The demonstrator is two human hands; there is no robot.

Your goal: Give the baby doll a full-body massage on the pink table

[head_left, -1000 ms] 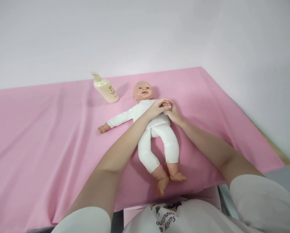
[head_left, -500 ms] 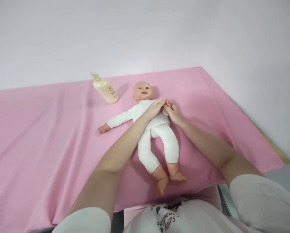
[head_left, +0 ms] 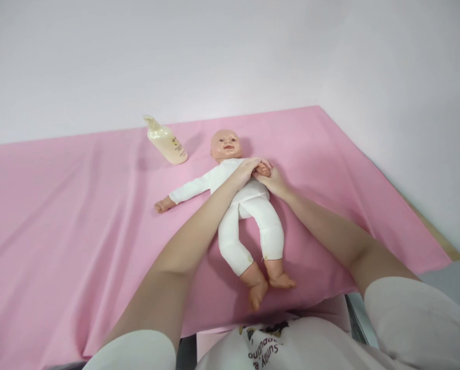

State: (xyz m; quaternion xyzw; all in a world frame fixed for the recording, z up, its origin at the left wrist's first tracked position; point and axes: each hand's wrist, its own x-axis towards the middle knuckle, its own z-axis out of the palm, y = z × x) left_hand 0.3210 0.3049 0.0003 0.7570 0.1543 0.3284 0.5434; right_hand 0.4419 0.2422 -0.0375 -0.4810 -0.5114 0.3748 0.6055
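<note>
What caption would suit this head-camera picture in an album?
Both hands, left hand and right hand, clasp the small hand of a baby doll lying on a pink sheet, lotion bottle nearby.

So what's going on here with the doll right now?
A person leans over a baby doll lying face up on a pink sheet. Both hands meet at the doll's hand by its chest: the left hand lies over it from above, and the right hand holds it from the side. The doll's other arm lies stretched out on the sheet. A cream pump bottle stands untouched near the doll's head.

baby doll (head_left: 249, 203), white suit, lying face-up
</note>
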